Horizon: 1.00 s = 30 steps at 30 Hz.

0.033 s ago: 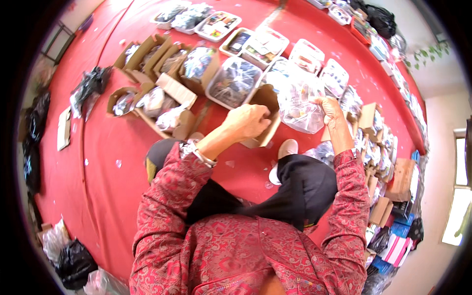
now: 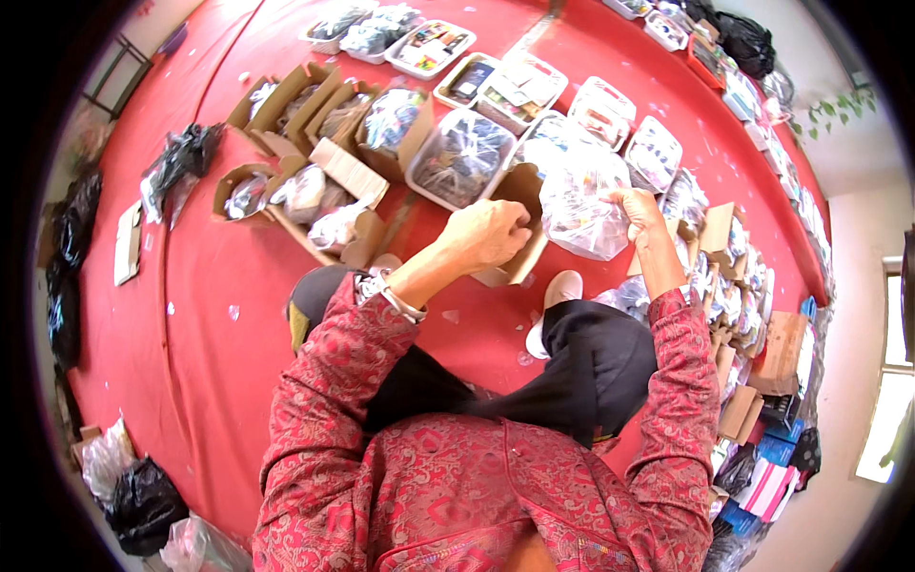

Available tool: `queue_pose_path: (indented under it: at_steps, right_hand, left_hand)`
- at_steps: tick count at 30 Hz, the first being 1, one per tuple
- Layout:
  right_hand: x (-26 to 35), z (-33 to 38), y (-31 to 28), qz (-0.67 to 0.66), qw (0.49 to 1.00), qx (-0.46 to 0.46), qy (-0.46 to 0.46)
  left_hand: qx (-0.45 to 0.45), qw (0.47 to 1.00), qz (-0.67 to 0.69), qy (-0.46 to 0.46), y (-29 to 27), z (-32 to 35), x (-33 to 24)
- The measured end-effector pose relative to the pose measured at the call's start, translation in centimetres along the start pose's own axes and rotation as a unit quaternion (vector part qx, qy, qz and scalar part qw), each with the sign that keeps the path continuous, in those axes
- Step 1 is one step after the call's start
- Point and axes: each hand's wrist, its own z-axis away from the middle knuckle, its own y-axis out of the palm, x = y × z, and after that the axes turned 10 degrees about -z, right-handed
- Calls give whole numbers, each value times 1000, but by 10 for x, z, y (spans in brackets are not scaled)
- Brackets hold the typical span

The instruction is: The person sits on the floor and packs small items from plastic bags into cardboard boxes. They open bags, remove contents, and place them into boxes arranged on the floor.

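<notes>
My right hand [image 2: 637, 212] pinches the edge of a clear plastic bag [image 2: 583, 212], which hangs to its left. Small mixed items show faintly through the plastic; their kind cannot be made out. My left hand [image 2: 488, 234] has its fingers curled closed, seen from the back, so whatever lies in them is hidden. It is over the near left side of a brown cardboard box [image 2: 522, 262], whose inside is mostly out of sight. A gap separates my left hand from the bag.
A plastic tub [image 2: 416, 179] of bagged goods stands beyond my left hand. Open cardboard boxes [image 2: 329, 253] with wrapped items lie to the left. Several white trays [image 2: 440, 71] line the far side. Bags and boxes [image 2: 739, 238] crowd the right. Red cloth [image 2: 229, 381] covers the floor.
The whole scene has shifted slightly to the right in view. Both hands keep nearly the same pose, and my right hand still grips the bag.
</notes>
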Motion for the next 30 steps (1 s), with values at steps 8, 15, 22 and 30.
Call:
queue_pose_path:
  at_steps: [8,15,22,30]
  right_hand:
    - [-67,-57,42,240,963,-79,-95]
    - [-83,-40,79,432,880,-77,-181]
    - [-100,-62,83,358,933,-26,-18]
    - [4,-57,-27,95,991,90,-19]
  left_hand:
    - [-136,945,286,-81,-17,-12,21]
    - [-176,908,357,-128,-39,-13,16]
    - [-143,913,356,-136,-29,-21,18]
    - [-109,921,364,-87,-10,-31,21]
